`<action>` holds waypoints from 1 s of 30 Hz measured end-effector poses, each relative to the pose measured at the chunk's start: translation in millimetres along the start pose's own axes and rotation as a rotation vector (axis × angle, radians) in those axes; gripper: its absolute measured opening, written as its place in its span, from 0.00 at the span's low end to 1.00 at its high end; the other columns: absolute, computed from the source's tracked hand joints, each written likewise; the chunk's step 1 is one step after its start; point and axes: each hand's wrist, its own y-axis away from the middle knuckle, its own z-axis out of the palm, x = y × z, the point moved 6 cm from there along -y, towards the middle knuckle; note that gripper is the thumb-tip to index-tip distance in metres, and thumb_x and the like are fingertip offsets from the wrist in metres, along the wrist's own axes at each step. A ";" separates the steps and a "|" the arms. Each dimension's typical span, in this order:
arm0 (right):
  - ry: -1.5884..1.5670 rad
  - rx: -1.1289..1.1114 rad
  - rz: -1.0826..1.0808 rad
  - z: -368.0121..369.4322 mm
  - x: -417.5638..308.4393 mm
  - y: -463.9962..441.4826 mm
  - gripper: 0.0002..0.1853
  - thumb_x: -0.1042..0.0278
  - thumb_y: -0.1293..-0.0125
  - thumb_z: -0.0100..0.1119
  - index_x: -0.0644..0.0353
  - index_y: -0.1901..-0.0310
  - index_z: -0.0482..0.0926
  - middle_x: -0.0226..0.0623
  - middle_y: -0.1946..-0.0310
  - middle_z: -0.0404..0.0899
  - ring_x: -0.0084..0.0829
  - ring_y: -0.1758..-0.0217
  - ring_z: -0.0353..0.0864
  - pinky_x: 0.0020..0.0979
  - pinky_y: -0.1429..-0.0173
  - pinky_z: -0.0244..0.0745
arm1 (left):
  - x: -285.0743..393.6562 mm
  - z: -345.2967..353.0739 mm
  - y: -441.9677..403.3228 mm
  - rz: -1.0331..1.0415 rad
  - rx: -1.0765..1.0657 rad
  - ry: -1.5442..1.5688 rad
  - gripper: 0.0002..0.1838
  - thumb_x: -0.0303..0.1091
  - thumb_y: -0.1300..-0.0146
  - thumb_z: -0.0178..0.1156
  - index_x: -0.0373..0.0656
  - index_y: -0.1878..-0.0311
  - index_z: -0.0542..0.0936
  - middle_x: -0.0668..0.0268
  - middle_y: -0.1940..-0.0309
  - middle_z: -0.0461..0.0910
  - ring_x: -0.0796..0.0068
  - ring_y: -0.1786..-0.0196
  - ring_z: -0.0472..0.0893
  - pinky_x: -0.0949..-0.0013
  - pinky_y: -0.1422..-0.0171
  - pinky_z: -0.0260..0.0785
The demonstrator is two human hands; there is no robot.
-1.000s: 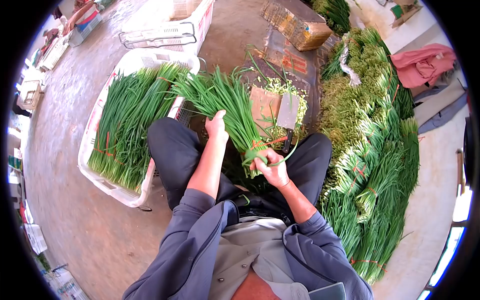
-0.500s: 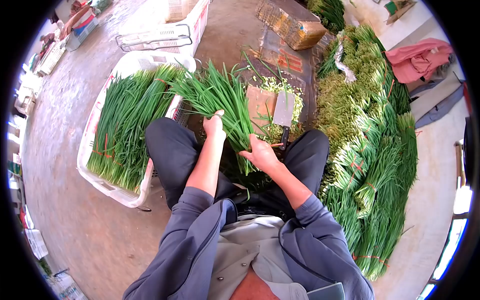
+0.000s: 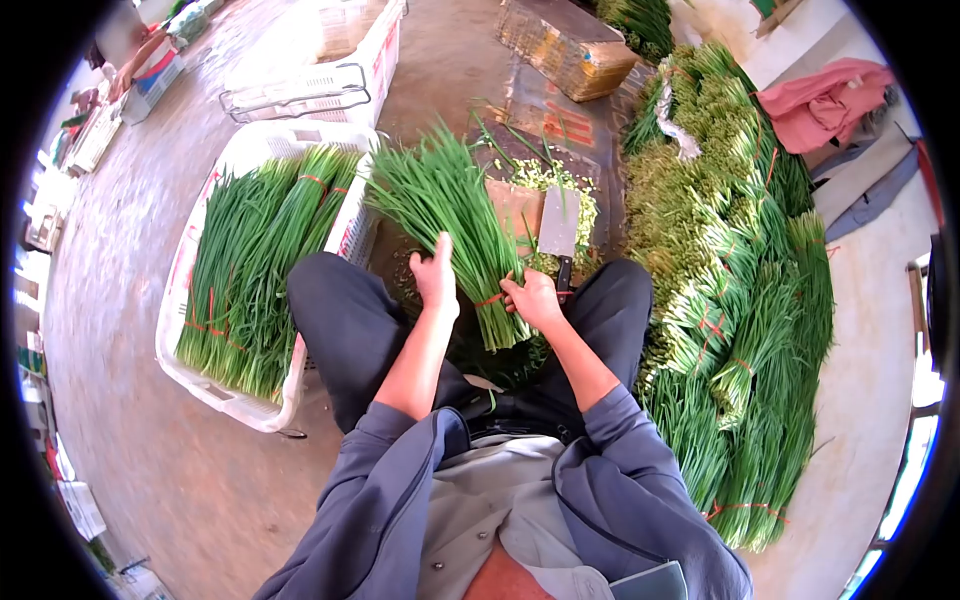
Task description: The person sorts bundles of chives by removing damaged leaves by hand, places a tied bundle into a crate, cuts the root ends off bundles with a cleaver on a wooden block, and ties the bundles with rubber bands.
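A bunch of garlic chives (image 3: 440,190) lies slanting between my knees, leaf tips up to the left and pale stem ends toward me. Around its lower part runs a red tie (image 3: 488,301). My right hand (image 3: 533,299) is closed at the bunch's right side, pinching the tie, with a bit of red showing beyond the hand. My left hand (image 3: 435,275) is at the bunch's left edge, thumb up and fingers apart, gripping nothing. Just past my right hand, a cleaver (image 3: 559,222) rests on a board (image 3: 516,205) among chopped stem bits.
A white crate (image 3: 290,385) of tied chives stands at my left, with another white crate (image 3: 385,60) behind it. Piled bundles (image 3: 720,290) lie along my right. A taped cardboard box (image 3: 570,50) sits ahead, and a pink cloth (image 3: 825,100) at far right.
My left hand has loosened from the leaves and opened at the bunch's edge. My right hand has shifted slightly right, and the red tie now shows around the stems.
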 end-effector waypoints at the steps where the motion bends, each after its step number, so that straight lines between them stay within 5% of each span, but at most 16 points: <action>1: 0.012 -0.006 -0.035 -0.7 3.4 -2.1 0.15 0.56 0.35 0.64 0.59 0.56 0.83 0.52 0.60 0.82 0.52 0.54 0.83 0.46 0.46 0.77 | -7.0 7.3 8.2 0.010 -0.143 -0.072 0.41 0.48 0.42 0.77 0.29 0.36 0.70 0.54 0.42 0.79 0.65 0.43 0.79 0.61 0.36 0.70; 3: 0.015 -0.012 -0.069 6.0 12.5 -5.0 0.15 0.56 0.36 0.64 0.58 0.56 0.83 0.52 0.60 0.82 0.54 0.54 0.82 0.45 0.45 0.77 | -24.2 24.7 11.7 0.001 -0.473 -0.042 0.43 0.38 0.51 0.83 0.29 0.37 0.70 0.55 0.46 0.82 0.63 0.47 0.82 0.60 0.40 0.74; 4: -0.004 0.010 -0.094 9.9 17.7 -7.2 0.14 0.58 0.35 0.66 0.60 0.56 0.82 0.48 0.63 0.82 0.50 0.58 0.84 0.43 0.50 0.79 | -34.6 28.7 7.8 0.138 -0.406 -0.110 0.23 0.29 0.43 0.77 0.33 0.46 0.82 0.60 0.52 0.87 0.69 0.54 0.85 0.64 0.46 0.76; 6: -0.026 0.035 -0.115 11.1 11.4 -0.6 0.14 0.61 0.35 0.68 0.61 0.56 0.81 0.45 0.66 0.83 0.45 0.63 0.85 0.41 0.54 0.81 | -55.7 28.6 -8.0 0.128 -0.309 -0.233 0.20 0.26 0.45 0.76 0.34 0.49 0.83 0.61 0.53 0.87 0.70 0.53 0.85 0.64 0.47 0.77; 9: -0.721 0.143 0.174 -3.7 -7.2 19.5 0.07 0.72 0.32 0.68 0.60 0.57 0.78 0.30 0.75 0.80 0.20 0.78 0.78 0.27 0.71 0.79 | -43.4 32.9 -4.1 0.064 -0.414 -0.181 0.28 0.24 0.47 0.77 0.33 0.43 0.77 0.58 0.50 0.84 0.67 0.51 0.84 0.63 0.46 0.77; 12: -0.667 0.153 0.140 -0.6 -13.6 23.0 0.07 0.71 0.32 0.67 0.59 0.58 0.79 0.29 0.75 0.80 0.19 0.78 0.78 0.27 0.71 0.79 | -39.3 30.3 4.1 0.100 -0.348 -0.151 0.37 0.25 0.47 0.77 0.34 0.36 0.68 0.57 0.45 0.80 0.65 0.47 0.82 0.62 0.43 0.76; 13: -0.578 0.136 0.173 0.2 -13.1 22.7 0.06 0.72 0.33 0.67 0.61 0.59 0.79 0.36 0.74 0.82 0.30 0.76 0.81 0.33 0.69 0.80 | -40.7 30.9 1.3 0.126 -0.364 -0.204 0.43 0.25 0.48 0.77 0.36 0.33 0.61 0.58 0.43 0.77 0.64 0.44 0.80 0.61 0.40 0.75; 14: -0.576 0.133 0.177 1.8 -13.4 22.8 0.06 0.72 0.33 0.67 0.61 0.59 0.79 0.36 0.74 0.82 0.30 0.76 0.81 0.33 0.69 0.80 | -44.4 31.2 -1.1 0.122 -0.361 -0.205 0.43 0.25 0.48 0.77 0.36 0.33 0.61 0.58 0.43 0.77 0.64 0.44 0.80 0.61 0.40 0.75; 16: 0.214 0.205 -0.513 0.6 -64.8 34.3 0.08 0.74 0.35 0.68 0.64 0.58 0.80 0.43 0.72 0.82 0.39 0.73 0.84 0.37 0.65 0.81 | -50.9 30.1 -6.5 0.103 -0.340 -0.189 0.48 0.25 0.57 0.80 0.36 0.33 0.63 0.54 0.42 0.77 0.61 0.42 0.79 0.60 0.37 0.73; 17: 0.181 0.218 -0.728 2.1 -78.9 46.7 0.08 0.78 0.40 0.67 0.64 0.59 0.80 0.48 0.70 0.81 0.51 0.65 0.83 0.43 0.58 0.79 | -52.0 29.6 -4.8 0.100 -0.451 0.011 0.48 0.25 0.57 0.79 0.36 0.33 0.62 0.54 0.43 0.77 0.60 0.43 0.79 0.58 0.36 0.72; 21: 0.247 0.154 -0.855 0.4 -99.9 65.3 0.08 0.82 0.46 0.65 0.62 0.63 0.81 0.47 0.68 0.81 0.52 0.62 0.82 0.43 0.56 0.79 | -54.7 33.2 -27.6 0.313 -0.460 -0.248 0.48 0.30 0.59 0.78 0.33 0.34 0.62 0.54 0.45 0.77 0.58 0.45 0.81 0.57 0.39 0.75; 23: 0.138 0.150 -0.740 -11.4 -90.3 65.4 0.10 0.84 0.43 0.63 0.60 0.61 0.80 0.44 0.66 0.82 0.44 0.62 0.85 0.38 0.57 0.81 | -46.5 29.6 -10.5 0.220 -0.417 -0.140 0.47 0.25 0.57 0.76 0.35 0.32 0.61 0.53 0.43 0.77 0.58 0.43 0.80 0.58 0.38 0.74; 24: -0.233 0.200 -0.462 -24.4 -68.5 48.1 0.10 0.84 0.42 0.65 0.58 0.61 0.81 0.34 0.66 0.82 0.27 0.67 0.84 0.32 0.59 0.81 | -41.4 30.7 -3.4 0.170 -0.437 -0.041 0.47 0.24 0.56 0.75 0.35 0.31 0.61 0.53 0.43 0.77 0.58 0.42 0.80 0.58 0.37 0.74; 26: -0.687 0.269 -0.166 -46.9 -43.9 31.1 0.01 0.78 0.30 0.62 0.62 0.59 0.80 0.29 0.71 0.83 0.21 0.70 0.83 0.27 0.66 0.79 | -33.4 28.7 1.7 0.087 -0.381 -0.158 0.47 0.21 0.54 0.74 0.37 0.30 0.60 0.54 0.43 0.77 0.59 0.42 0.80 0.60 0.36 0.73; 29: -0.216 -0.010 -0.020 -58.0 -60.6 53.6 0.05 0.70 0.29 0.62 0.62 0.58 0.81 0.30 0.77 0.81 0.20 0.76 0.81 0.27 0.68 0.79 | -41.7 28.5 -4.0 0.085 -0.406 -0.112 0.44 0.19 0.50 0.74 0.36 0.31 0.60 0.57 0.42 0.77 0.62 0.42 0.80 0.60 0.35 0.74; 30: -0.365 -0.180 0.042 -48.9 -62.9 70.7 0.07 0.68 0.30 0.65 0.62 0.58 0.81 0.30 0.76 0.82 0.21 0.75 0.82 0.26 0.68 0.80 | -39.3 29.3 -2.5 0.085 -0.414 -0.110 0.44 0.19 0.50 0.74 0.36 0.31 0.60 0.57 0.42 0.77 0.62 0.42 0.80 0.60 0.35 0.74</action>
